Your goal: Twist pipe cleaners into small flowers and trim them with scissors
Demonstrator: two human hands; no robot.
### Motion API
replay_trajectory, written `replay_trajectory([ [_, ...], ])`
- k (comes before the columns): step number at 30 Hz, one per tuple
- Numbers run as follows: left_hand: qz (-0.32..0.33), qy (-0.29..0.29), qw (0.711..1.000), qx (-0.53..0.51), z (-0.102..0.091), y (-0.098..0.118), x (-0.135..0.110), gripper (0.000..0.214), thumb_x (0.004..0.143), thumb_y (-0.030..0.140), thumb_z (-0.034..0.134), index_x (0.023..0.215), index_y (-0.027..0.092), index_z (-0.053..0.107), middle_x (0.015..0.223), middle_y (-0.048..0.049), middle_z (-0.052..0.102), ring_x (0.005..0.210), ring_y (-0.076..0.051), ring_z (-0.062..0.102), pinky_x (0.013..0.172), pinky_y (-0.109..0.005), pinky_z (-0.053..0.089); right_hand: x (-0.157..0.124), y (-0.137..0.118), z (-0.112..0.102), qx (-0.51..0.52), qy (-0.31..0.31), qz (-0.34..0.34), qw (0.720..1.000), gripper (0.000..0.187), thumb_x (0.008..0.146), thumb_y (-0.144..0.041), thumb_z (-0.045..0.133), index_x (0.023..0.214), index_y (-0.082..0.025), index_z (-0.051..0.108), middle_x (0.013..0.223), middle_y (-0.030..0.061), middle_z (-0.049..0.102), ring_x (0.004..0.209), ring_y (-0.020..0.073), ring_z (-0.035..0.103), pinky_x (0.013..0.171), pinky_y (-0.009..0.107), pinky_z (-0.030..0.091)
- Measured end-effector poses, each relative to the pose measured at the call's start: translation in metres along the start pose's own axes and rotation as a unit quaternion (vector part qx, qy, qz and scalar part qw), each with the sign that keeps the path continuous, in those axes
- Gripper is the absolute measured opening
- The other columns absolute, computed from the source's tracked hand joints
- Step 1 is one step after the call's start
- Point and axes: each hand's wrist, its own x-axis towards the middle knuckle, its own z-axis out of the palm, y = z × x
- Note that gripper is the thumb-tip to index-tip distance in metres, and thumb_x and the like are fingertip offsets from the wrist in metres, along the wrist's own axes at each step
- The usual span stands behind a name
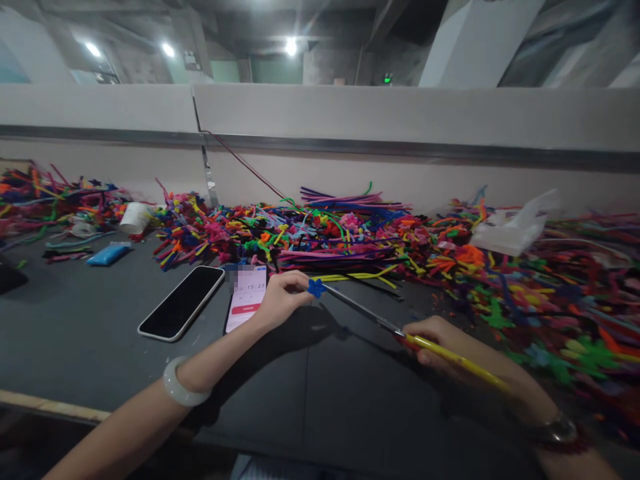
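My left hand (283, 297) is closed in a pinch on a small blue pipe-cleaner flower (316, 287) just above the dark table (310, 400). My right hand (440, 343) is closed round a yellow-handled tool (450, 357). Its thin dark metal shaft (360, 308) points up-left and its tip meets the blue flower. A pale bangle (183, 387) sits on my left wrist and a watch (557, 430) on my right wrist.
A long heap of coloured pipe cleaners and finished flowers (350, 233) runs along the back wall and spreads down the right side. A dark-screened phone (183, 301) and a lit phone showing a timer (247, 297) lie left of my left hand. A white cup (134, 217) and blue packet (107, 254) sit far left.
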Motion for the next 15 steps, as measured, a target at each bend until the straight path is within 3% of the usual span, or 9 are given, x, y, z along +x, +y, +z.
replay_trajectory([
  [5,-0.003,0.001,1.000,0.001,-0.0001,0.0004,0.0004,0.006,0.061,0.016,0.065,0.057,0.013,0.061,0.067,-0.0028,0.061,0.063,-0.011,0.057,0.057,-0.021,0.044,0.0019,0.0040,0.0005,0.002,-0.052,0.003,0.999,0.059,0.068,-0.072,0.032,0.059,-0.015,0.045,0.057,-0.0020,0.037,0.054,0.0106,0.032,0.047,0.021,0.026],
  [15,0.002,-0.004,1.000,-0.003,-0.0013,-0.0017,0.0003,0.005,0.061,0.015,0.064,0.057,0.013,0.062,0.067,-0.0024,0.061,0.063,-0.011,0.056,0.057,-0.021,0.043,0.0034,0.0011,0.0011,0.014,-0.071,0.019,0.997,0.055,0.069,-0.071,0.032,0.058,-0.017,0.037,0.057,-0.0035,0.029,0.054,0.0100,0.026,0.047,0.022,0.020],
])
